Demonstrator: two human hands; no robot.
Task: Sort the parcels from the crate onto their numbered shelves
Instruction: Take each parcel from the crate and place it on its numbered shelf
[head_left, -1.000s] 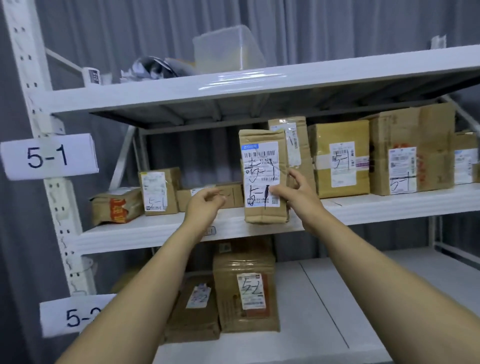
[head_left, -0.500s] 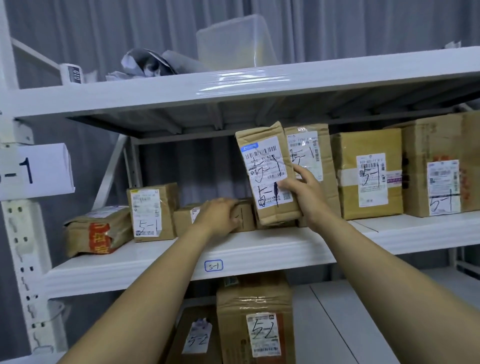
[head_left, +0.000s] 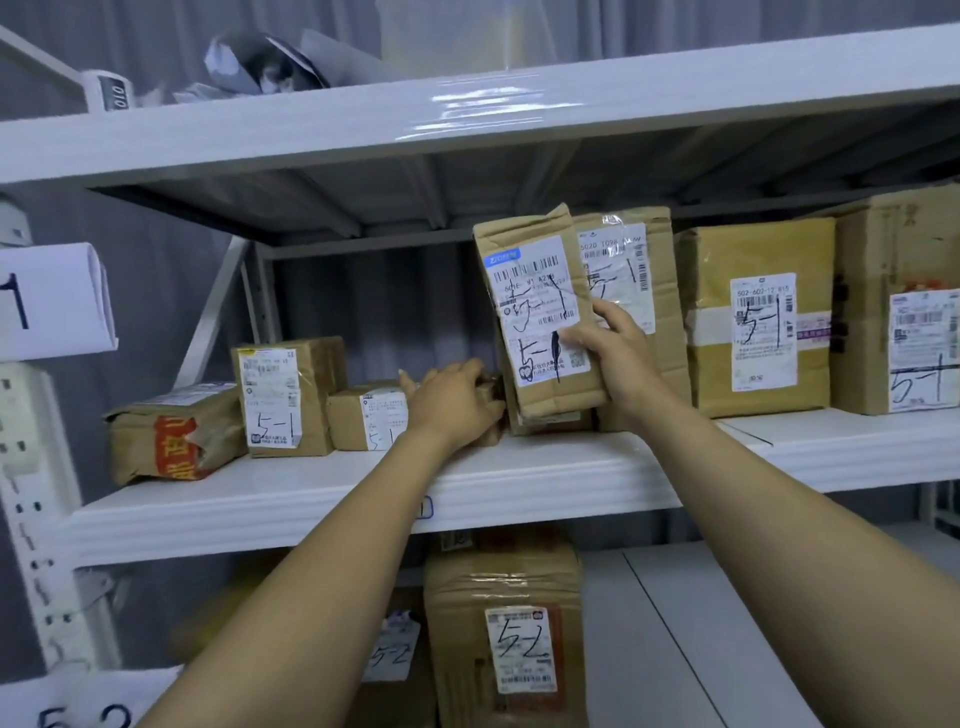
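Since the earlier frame my right hand (head_left: 621, 364) has carried the tall brown paper-wrapped parcel (head_left: 524, 270) deeper into the bay. My left hand (head_left: 452, 402) has slid right along the low brown cardboard box (head_left: 358, 415).

1. Hands. The right hand grips the tall parcel by its right edge, thumb across the label. The left hand's fingers curl over the low box's right end.
2. Task item. The parcel, hand-marked 5-1, leans left, partly in front of an upright taped carton (head_left: 654, 312). Its lower end is near the white metal shelf (head_left: 519, 483); I cannot tell whether it touches.
3. Hazards, in my judgement. Released while tilted, the parcel could topple forward off the shelf edge. The gap beside the low box looks narrow, so forcing the parcel in may shove that box into its neighbours.
4. Shelf contents. This shelf holds a yellowish carton (head_left: 758, 322) and a small upright box (head_left: 283, 395), both marked 5-1. The shelf below holds a taped parcel (head_left: 506, 623) marked 5-2.
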